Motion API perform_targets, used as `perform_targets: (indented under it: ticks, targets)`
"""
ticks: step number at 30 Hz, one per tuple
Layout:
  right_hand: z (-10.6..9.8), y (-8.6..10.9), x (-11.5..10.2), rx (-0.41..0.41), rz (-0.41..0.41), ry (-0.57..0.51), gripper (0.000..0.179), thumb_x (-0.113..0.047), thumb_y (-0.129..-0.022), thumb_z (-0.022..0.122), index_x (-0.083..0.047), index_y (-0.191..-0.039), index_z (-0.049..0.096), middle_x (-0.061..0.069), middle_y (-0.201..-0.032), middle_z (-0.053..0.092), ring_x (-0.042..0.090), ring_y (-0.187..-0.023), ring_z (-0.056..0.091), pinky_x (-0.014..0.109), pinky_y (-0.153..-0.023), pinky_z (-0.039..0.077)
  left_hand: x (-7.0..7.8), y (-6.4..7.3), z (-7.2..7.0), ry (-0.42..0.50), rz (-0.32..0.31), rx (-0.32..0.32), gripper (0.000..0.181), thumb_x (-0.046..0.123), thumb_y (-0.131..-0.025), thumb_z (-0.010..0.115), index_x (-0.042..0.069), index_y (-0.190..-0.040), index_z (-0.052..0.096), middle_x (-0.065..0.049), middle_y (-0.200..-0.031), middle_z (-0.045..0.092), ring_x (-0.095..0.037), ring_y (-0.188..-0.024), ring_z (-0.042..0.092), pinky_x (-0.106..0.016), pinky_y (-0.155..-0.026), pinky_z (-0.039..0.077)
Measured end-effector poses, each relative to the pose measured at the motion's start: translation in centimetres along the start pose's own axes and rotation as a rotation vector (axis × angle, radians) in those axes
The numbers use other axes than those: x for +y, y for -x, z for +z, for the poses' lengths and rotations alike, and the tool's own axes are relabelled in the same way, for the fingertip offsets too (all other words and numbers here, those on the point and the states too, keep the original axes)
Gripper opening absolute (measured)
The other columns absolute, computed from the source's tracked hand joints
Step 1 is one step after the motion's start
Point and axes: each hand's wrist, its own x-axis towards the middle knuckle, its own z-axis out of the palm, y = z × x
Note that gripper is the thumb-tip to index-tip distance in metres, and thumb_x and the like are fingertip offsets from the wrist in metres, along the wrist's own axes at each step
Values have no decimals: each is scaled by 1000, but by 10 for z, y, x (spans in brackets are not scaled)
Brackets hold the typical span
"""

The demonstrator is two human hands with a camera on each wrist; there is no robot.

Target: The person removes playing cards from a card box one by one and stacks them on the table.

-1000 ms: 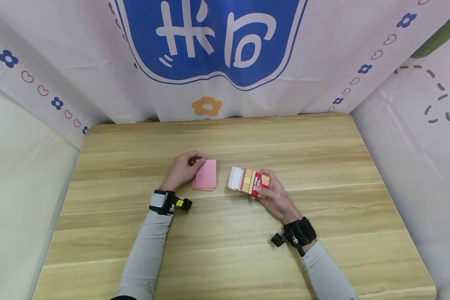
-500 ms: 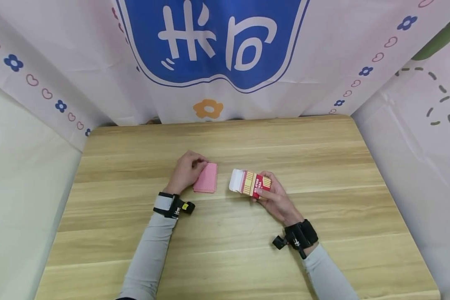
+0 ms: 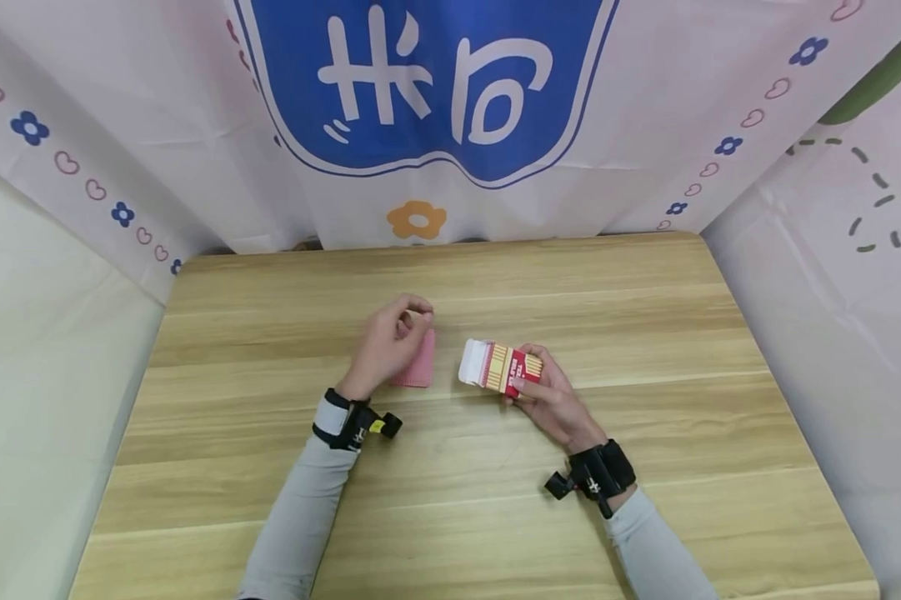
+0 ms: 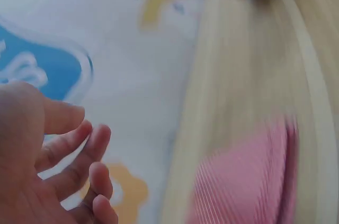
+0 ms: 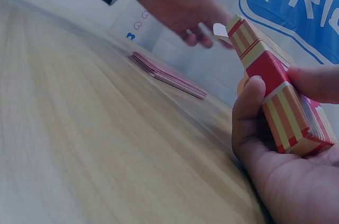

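Behind and beside the work hangs white cloth (image 3: pixel 638 108), and below it spreads a wooden table (image 3: pixel 720 400). A blue badge (image 3: pixel 420 146) with white marks is printed on the cloth. Two grey sleeves, the left (image 3: pixel 288 525) and the right (image 3: pixel 656 550), reach over the table, their hands well apart from each other. The left hand (image 3: pixel 390 346) hovers above the cards, fingers loosely bent and, in its wrist view, clear of the thumb. The right hand (image 3: pixel 555 400) grips a box between thumb and fingers. Each wrist wears a black band, the left (image 3: pixel 345 421) and the right (image 3: pixel 603 467). The box (image 3: pixel 506 367) is red and yellow striped, held tilted, its white flap (image 3: pixel 473 361) pointing towards the pile. That pile of pink cards (image 3: pixel 422 369) lies on the table, partly hidden by the left hand in the head view.
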Motion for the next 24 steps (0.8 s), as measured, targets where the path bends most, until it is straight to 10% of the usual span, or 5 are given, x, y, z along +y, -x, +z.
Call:
perform_targets:
  ticks: [10, 24]
  targets:
    - [3, 2, 1, -11, 2, 3, 47, 8, -103, 53, -17, -139, 34, 8, -136, 56, 19, -108, 69, 29, -86, 59, 43, 17, 25, -60, 188, -145, 13, 15, -104, 69, 11, -115, 75, 1, -106, 75, -12, -88, 63, -38, -74, 55]
    - [1, 2, 1, 3, 7, 14, 45, 9, -105, 50, -17, -138, 35, 10, -137, 57, 18, -105, 71, 29, -86, 60, 56, 24, 54, -203, 12, -197, 16, 16, -99, 74, 17, -114, 73, 9, -99, 73, -10, -69, 53, -26, -59, 43]
